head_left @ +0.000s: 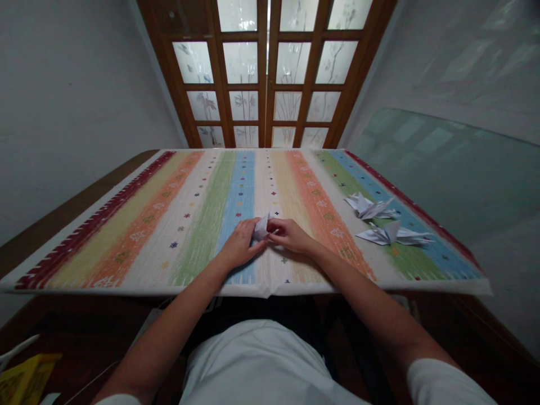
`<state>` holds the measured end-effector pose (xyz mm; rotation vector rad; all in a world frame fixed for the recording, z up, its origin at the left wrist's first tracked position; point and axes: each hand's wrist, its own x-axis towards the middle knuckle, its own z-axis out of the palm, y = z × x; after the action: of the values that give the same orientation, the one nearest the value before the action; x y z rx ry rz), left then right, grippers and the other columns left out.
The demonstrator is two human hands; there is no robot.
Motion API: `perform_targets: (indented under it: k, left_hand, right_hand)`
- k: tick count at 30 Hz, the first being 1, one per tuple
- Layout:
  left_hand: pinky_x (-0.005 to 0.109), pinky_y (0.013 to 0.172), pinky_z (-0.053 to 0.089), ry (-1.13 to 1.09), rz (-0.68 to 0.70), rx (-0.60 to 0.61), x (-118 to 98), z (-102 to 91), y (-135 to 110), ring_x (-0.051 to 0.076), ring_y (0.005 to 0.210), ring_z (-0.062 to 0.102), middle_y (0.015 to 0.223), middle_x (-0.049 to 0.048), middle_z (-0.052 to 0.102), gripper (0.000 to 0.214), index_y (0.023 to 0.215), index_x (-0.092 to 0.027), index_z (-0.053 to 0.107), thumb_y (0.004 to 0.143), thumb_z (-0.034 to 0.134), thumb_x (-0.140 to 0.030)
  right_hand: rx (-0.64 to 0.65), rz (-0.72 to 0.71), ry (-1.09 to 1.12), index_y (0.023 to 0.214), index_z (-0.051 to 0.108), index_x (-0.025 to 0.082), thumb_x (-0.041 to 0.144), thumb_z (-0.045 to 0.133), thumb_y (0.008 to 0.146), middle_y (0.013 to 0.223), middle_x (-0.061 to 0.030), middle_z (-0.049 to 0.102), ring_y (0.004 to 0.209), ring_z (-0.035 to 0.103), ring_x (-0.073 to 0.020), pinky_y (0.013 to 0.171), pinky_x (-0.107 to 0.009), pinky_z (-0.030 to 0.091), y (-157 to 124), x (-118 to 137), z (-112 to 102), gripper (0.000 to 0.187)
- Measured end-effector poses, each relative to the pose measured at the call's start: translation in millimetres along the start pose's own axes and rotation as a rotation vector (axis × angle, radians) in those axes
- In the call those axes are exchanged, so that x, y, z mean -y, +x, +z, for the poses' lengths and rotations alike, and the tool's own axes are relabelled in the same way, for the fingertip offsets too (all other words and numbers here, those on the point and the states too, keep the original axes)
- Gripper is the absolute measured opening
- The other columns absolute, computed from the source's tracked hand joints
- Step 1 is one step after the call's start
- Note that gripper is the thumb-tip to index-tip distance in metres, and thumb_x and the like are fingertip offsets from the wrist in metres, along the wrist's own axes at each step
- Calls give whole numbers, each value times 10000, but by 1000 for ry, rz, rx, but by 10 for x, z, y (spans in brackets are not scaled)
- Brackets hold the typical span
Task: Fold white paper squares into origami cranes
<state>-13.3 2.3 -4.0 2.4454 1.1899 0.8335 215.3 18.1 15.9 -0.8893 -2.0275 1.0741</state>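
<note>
Left hand [241, 244] and right hand [289, 236] grip, fingers closed, a small folded white paper piece [261, 228], held between them over a striped multicoloured woven table runner [202, 247]. One white origami paper crane [369, 207] and a second white origami paper crane [392, 234] lie on the runner, right of both hands.

Two folded paper cranes [371, 207] on the striped cloth [198, 247] lie right of the left hand [240, 243] and right hand [289, 235], blocking that side; leftward, a reach passes over the cloth to the table's wooden edge [80, 208].
</note>
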Motion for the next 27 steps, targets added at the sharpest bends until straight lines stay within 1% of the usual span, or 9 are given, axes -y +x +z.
perform_targets:
  k: [3,7,10,12,15,18,21,24,27]
  left_hand:
    - [594,1233,455,6,-7,-3,5,15,4,344,1395,608,1473,169,651,546,1503,-215,509,1016,683,-394]
    - [600,1228,462,27,-18,-28,8,37,12,337,1368,615,1451,165,662,494,1475,-208,526,995,630,-265]
    - [600,1237,458,39,-25,-28,9,38,14,334,1376,604,1459,160,658,524,1463,-203,535,944,599,-176]
    - [593,1237,462,36,-30,-22,14,35,13,332,1387,597,1470,162,651,548,1465,-195,537,921,583,-145]
    - [587,1243,462,36,-28,-13,26,38,11,329,1399,591,1479,165,645,562,1467,-186,544,909,569,-127]
    - [584,1251,459,52,-23,-7,31,49,15,328,1405,591,1485,162,646,565,1469,-187,552,908,567,-123]
    - [587,1250,462,69,-29,-15,24,57,26,336,1395,604,1475,181,660,502,1463,-159,563,962,559,-170]
    - [589,1231,484,78,-50,-40,24,61,41,335,1359,637,1442,179,693,415,1440,-160,590,1040,517,-238]
    - [575,1209,512,76,-67,-62,41,66,50,321,1339,660,1413,172,720,396,1416,-166,622,1050,473,-196]
  right_hand:
    - [-89,-13,-83,903,683,206,240,712,876,935,-44,741,813,682,-183,761,-301,553,30,-36,33,51]
    - [-172,-46,-204,878,660,215,218,750,850,920,-41,714,823,646,-187,791,-312,520,58,-43,61,95]
    - [-233,-60,-247,908,647,219,242,740,872,926,-44,697,807,615,-189,782,-318,500,61,-38,48,102]
    - [-329,-46,-264,954,634,224,256,728,883,957,-49,691,800,600,-190,782,-323,497,64,-48,22,122]
    - [-472,-6,-275,999,620,225,257,786,814,1014,-58,685,814,589,-193,790,-329,498,74,-86,-18,251]
    - [-423,52,-211,1023,642,222,257,815,773,962,-39,691,792,598,-189,750,-318,490,84,-125,-26,305]
    - [-340,76,-167,972,652,220,240,784,789,859,-8,676,746,592,-176,709,-303,469,90,-142,-1,227]
    - [-296,36,-155,904,628,221,194,734,785,842,2,665,729,578,-160,704,-295,464,96,-154,32,161]
    - [-310,19,-78,1011,624,229,177,727,758,860,14,666,727,581,-157,690,-288,468,108,-183,54,278]
